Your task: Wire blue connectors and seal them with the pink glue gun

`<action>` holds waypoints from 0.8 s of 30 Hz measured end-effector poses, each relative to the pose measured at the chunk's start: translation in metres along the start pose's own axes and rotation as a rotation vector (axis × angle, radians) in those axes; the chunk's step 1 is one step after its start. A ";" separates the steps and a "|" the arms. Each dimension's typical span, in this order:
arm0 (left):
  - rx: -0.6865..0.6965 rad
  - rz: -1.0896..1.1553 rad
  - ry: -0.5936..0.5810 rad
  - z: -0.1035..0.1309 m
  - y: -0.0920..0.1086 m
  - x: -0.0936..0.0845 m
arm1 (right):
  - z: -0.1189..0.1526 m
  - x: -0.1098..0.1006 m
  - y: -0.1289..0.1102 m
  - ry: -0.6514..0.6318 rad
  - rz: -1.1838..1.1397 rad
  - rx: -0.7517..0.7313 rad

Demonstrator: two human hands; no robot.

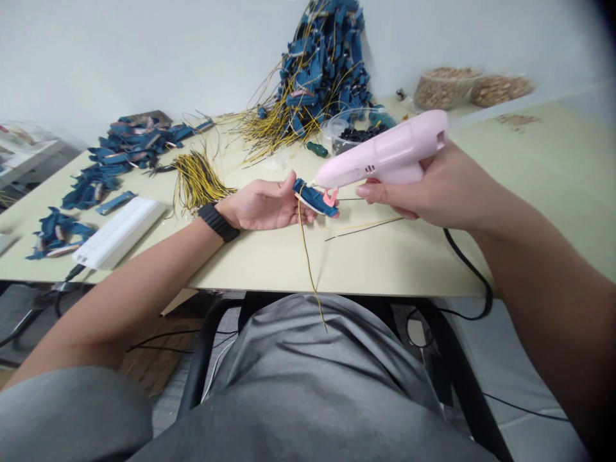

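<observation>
My left hand (269,204) holds a small blue plastic part (314,197) between thumb and fingers, above the table. From that part a thin yellow-and-black wire (307,256) hangs down past the table edge to my lap. My right hand (414,189) is wrapped round the handle of a pink hot glue gun (385,151). Its nozzle points left and sits at the blue part's upper end; whether it touches cannot be made out. The pink stand (330,196) of the gun overlaps the blue part in view. Another wire (363,226) lies on the table below the gun.
A tall heap of wired blue parts (327,70) stands at the back, beside a clear tub of black pieces (359,133). Left lie a wire bundle (199,176), more blue parts (128,151) and a white box (120,232). Bags of tan pieces (445,88) rest back right.
</observation>
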State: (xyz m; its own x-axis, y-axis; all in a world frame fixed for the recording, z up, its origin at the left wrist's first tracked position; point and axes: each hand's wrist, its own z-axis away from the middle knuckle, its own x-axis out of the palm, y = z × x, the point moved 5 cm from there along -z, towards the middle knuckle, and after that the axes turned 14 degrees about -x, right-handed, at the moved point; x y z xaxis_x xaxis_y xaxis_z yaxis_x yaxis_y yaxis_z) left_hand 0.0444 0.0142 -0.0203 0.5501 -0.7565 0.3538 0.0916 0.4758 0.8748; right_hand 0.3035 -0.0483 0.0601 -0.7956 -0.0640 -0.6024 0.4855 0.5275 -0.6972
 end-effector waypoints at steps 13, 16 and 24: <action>0.011 -0.072 0.043 0.001 -0.002 -0.006 | 0.003 -0.002 -0.002 -0.005 -0.072 -0.019; 0.031 -0.119 0.049 -0.001 -0.003 -0.010 | 0.003 -0.001 -0.002 -0.021 -0.097 -0.010; 0.055 -0.081 -0.042 0.000 -0.001 -0.003 | 0.004 0.000 -0.006 -0.063 -0.104 0.046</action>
State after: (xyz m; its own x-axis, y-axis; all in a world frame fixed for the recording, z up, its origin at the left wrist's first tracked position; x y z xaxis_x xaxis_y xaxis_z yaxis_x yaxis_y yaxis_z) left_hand 0.0427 0.0161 -0.0227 0.5076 -0.8099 0.2940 0.0879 0.3882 0.9174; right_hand 0.3020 -0.0543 0.0625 -0.8191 -0.1703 -0.5478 0.4186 0.4755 -0.7737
